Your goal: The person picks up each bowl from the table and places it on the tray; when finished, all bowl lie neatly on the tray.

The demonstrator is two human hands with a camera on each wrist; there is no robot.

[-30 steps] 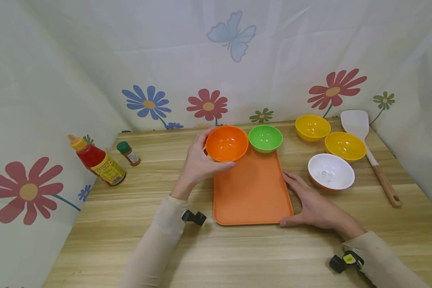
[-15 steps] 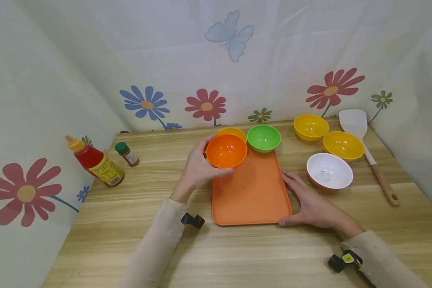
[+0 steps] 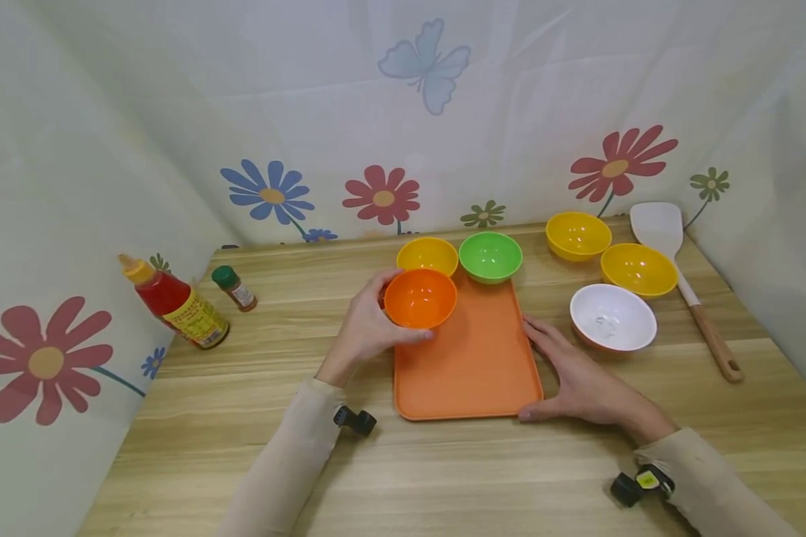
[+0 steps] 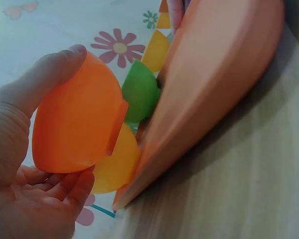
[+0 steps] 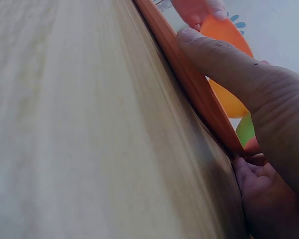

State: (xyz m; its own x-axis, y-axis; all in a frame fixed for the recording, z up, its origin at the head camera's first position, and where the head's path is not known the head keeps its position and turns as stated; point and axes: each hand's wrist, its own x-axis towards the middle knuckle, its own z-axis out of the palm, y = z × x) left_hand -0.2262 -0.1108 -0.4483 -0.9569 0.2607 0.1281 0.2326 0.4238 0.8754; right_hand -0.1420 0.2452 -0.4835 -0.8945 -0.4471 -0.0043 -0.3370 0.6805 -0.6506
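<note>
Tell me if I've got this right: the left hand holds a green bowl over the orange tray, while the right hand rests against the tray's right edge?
Not quite. The bowl in the left hand is orange, not green; the green bowl sits on the table beyond the tray. The head view shows this plainly. The rest holds: the right hand rests against the tray's right edge.

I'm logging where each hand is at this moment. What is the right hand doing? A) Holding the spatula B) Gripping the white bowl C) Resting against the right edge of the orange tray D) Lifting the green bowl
C: the right hand lies flat on the table with its fingers along the right edge of the orange tray, apart from the white bowl, while the left hand holds the orange bowl.
</note>
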